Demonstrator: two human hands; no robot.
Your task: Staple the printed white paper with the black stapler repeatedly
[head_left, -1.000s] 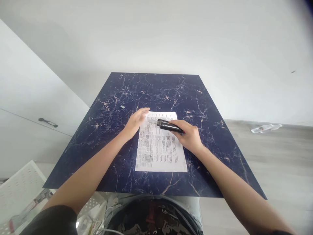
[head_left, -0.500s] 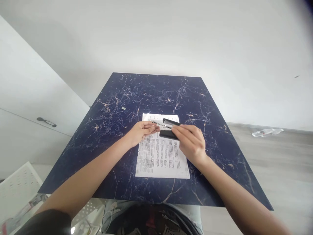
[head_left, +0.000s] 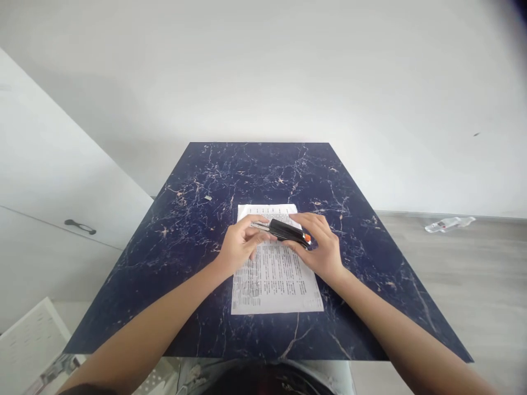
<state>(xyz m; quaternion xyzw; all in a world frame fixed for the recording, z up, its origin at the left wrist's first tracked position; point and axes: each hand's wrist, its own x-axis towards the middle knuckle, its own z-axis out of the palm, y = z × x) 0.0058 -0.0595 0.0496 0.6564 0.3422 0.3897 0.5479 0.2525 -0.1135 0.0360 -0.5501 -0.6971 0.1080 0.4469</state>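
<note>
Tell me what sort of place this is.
Probably a home or small office room: a dark marble-pattern table by a plain white wall, a white cabinet with a handle, wood-look flooring.

A closed black stapler point(head_left: 287, 231), orange tab at its right end and silver metal tip at its left, is held slightly tilted between the left hand point(head_left: 241, 246) and right hand point(head_left: 325, 249), just above the upper part of a printed white sheet point(head_left: 276, 277) lying flat on the dark marbled table point(head_left: 197, 181).
</note>
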